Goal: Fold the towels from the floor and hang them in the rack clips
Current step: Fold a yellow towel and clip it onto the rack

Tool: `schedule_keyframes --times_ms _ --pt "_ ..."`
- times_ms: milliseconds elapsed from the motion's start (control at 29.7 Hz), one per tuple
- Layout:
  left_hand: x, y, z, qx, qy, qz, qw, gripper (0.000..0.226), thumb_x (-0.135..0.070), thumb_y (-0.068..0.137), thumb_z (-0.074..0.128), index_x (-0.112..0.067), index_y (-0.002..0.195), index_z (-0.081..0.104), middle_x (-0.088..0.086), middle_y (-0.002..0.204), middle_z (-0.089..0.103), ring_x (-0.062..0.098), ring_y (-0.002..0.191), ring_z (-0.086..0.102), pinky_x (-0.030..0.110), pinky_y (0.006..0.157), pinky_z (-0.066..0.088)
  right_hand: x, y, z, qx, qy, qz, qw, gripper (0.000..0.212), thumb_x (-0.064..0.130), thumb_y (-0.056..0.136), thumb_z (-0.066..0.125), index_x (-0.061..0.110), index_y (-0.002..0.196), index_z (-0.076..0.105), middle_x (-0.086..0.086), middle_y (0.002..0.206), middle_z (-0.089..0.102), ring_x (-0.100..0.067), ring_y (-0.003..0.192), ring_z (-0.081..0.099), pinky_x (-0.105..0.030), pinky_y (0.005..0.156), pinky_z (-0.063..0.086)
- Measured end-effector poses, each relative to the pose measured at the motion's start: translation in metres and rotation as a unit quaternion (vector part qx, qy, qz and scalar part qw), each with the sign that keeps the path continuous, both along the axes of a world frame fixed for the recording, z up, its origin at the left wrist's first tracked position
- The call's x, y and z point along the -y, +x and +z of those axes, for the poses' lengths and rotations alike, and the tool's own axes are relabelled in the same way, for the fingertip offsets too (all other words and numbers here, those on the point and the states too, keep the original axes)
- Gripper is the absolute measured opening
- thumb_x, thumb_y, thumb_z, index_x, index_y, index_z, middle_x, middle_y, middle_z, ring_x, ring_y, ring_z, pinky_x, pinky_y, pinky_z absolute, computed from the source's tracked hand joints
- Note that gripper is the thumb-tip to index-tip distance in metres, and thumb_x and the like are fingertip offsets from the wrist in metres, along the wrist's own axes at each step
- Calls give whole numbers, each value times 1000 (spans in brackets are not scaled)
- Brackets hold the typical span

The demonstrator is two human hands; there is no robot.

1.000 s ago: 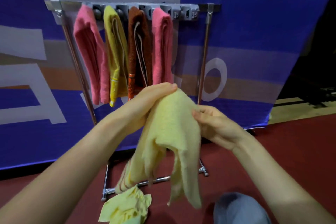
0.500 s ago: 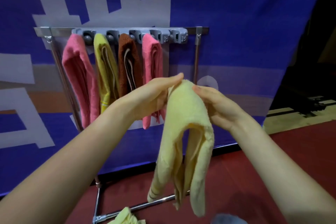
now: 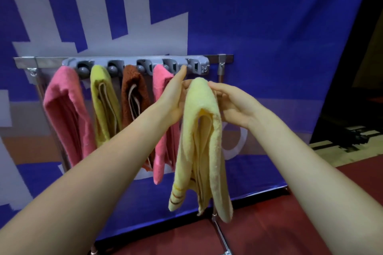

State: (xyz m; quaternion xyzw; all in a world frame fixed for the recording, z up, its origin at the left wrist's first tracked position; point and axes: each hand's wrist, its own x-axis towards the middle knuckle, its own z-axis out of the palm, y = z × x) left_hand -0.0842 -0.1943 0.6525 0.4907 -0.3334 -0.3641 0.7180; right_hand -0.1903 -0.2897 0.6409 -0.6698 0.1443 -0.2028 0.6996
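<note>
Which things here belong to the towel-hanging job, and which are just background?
Job:
- pale yellow towel, held at its fold between left hand and right hand
- grey clip strip, free end clip
- rack bar
- hung: pink towel, yellow-green towel, brown towel, second pink towel

Background:
- blue banner
- red floor
- dark equipment, far right
</note>
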Motion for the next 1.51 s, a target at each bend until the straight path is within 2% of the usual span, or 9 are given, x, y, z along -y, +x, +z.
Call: schedule_keyframes --times_ms 135,504,605,706,942,1110,1244,1413,1513 --pt "28 18 -4 46 -2 11 999 55 -48 94 28 -10 80 65 1 60 70 12 59 66 16 51 52 31 31 6 7 9 -21 1000 42 33 87 52 9 121 58 -14 133 53 -27 126 46 -44 112 30" --pt "84 56 15 -10 -52 92 994 56 -45 96 27 -4 69 54 4 57 67 15 49 64 18 46 50 83 102 23 36 45 -27 998 35 22 91 48 7 120 57 -10 118 64 -22 106 61 -30 85 50" --pt "102 59 28 -54 -62 160 984 57 -60 86 31 -7 80 52 14 85 59 30 85 61 34 77 52 93 121 35 52 36 -51 997 24 17 84 58 5 105 62 -6 82 69 -15 74 66 -25 61 53" --pt "118 65 37 5 -59 250 966 55 -58 85 32 -11 111 48 10 112 52 33 117 49 46 104 38 105 141 43 66 19 -69 995 39 20 64 69 7 100 64 -11 96 67 -22 85 65 -32 77 54" --pt "137 97 35 37 -45 316 947 49 -44 95 30 -6 124 42 12 128 49 28 121 45 37 106 32 120 173 41 54 -9 -87 995 46 20 63 68 5 104 58 -13 94 66 -25 82 65 -32 71 54" --pt "140 114 18 85 -29 330 940 40 -37 97 28 -4 114 43 5 118 48 19 114 45 22 91 30 129 189 32 2 -8 -84 996 16 17 87 54 12 72 55 1 50 61 -12 56 59 -24 55 46" --pt "142 115 13 178 25 346 921 26 -34 98 26 -13 105 39 15 130 48 25 124 41 24 93 23 127 196 27 -41 -70 -110 991 24 33 89 51 14 75 57 -8 80 60 -21 77 57 -30 71 45" --pt "138 106 4 144 67 336 928 50 -37 98 25 -3 134 30 19 144 34 28 134 30 27 102 19 118 192 14 -48 -18 -60 997 24 44 80 56 20 81 58 1 57 59 -14 53 58 -25 52 47" --pt "127 97 -10 147 78 297 940 55 -38 98 19 -9 145 12 12 154 15 26 142 14 31 112 9 115 169 -4 38 39 -160 986 25 40 80 62 18 91 66 0 77 67 -17 80 63 -31 79 52"
